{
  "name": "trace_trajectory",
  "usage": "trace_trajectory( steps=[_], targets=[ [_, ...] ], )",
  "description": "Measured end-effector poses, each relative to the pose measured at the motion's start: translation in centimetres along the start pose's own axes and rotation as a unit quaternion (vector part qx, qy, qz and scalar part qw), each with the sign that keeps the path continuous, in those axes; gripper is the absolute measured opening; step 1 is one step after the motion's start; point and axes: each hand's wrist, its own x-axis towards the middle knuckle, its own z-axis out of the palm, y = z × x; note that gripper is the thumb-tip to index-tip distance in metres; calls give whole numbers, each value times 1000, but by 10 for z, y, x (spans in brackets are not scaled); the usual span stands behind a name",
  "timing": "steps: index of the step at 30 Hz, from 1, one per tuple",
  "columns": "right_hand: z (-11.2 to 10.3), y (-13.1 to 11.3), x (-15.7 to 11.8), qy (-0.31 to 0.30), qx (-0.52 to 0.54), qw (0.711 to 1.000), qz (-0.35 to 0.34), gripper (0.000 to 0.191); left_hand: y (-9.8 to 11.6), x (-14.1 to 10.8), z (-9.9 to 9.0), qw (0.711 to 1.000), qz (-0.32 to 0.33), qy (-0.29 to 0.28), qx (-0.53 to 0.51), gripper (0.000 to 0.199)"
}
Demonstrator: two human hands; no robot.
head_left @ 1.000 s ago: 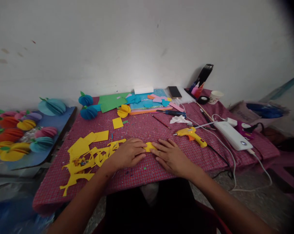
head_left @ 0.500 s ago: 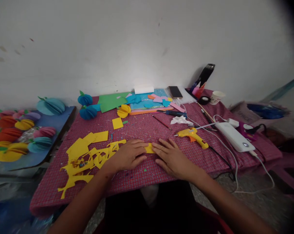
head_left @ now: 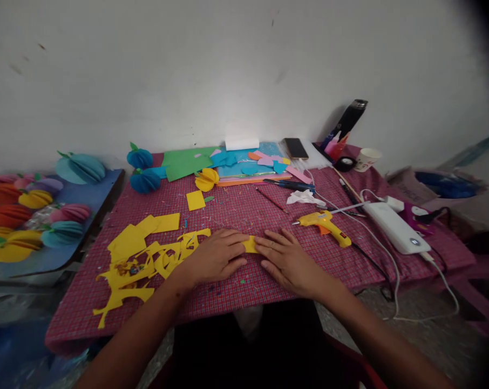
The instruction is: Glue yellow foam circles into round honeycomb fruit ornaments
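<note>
A small piece of yellow paper lies on the table between my hands, and their fingers cover both its ends. My left hand rests flat with its fingertips on the left end. On the right end press the outstretched fingers of my right hand, the thumb apart. Left of my left hand are yellow cut-out scraps and several yellow paper pieces. To the right of my right hand lies a yellow glue gun.
A checked cloth covers the table. Paper fruits stand at the back left, more on a blue board. A phone, a black flask, a paper cup and a white power bank with cables are toward the right.
The whole view has shifted slightly. Both hands stay on the yellow paper with nearly the same finger positions.
</note>
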Motion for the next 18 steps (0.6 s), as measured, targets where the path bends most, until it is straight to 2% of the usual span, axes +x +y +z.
trace_trajectory(
  steps=[11,18],
  targets=[
    [1,8,-7,-1,-32,999,-26,48,-1,-1,0,1000,-4,-12,16,31],
    [-1,1,-4,-11,-45,999,-12,44,-2,-3,0,1000,7,-9,7,30]
  ],
)
